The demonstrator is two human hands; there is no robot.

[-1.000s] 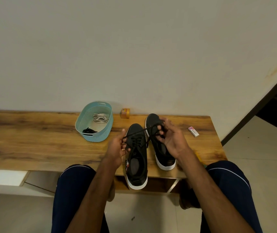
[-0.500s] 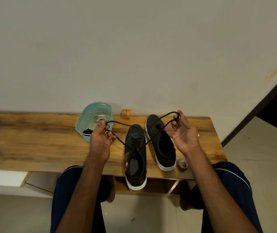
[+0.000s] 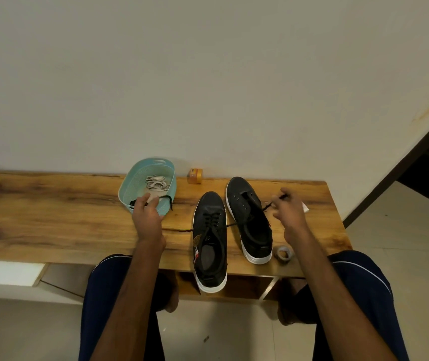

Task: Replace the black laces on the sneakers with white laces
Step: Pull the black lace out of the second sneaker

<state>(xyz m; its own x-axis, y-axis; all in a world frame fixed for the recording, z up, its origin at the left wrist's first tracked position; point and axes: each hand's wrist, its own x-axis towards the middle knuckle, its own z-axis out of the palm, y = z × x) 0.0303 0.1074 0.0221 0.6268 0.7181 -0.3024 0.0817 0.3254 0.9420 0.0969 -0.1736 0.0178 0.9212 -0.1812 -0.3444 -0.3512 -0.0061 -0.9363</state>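
**Teal basket with laces; one shoelace held at both ends**

- **Container:** teal oval perforated plastic basket (image 3: 128,186), standing on the long wooden bench top (image 3: 52,217) near the wall.
- **Contents:** a bundle of flat white laces (image 3: 157,182) toward the far end, and a small clump of black lace (image 3: 132,203) against the near wall.
- **Left hand** (image 3: 147,214): at the basket's near rim, fingers curled. It pinches one end of the black shoelace (image 3: 212,220), which drapes over the rim.
- **Right hand** (image 3: 290,214): raised to the right of the sneakers, fingertips pinching the shoelace's other end.
- **Shoelace:** threaded through the black white-soled sneaker (image 3: 209,246), whose heel overhangs the near edge. One strand crosses the second black sneaker (image 3: 249,222) just beside it, whose eyelets are open.
- **Sundries:** grey tape roll (image 3: 284,254) and small orange box (image 3: 195,175).
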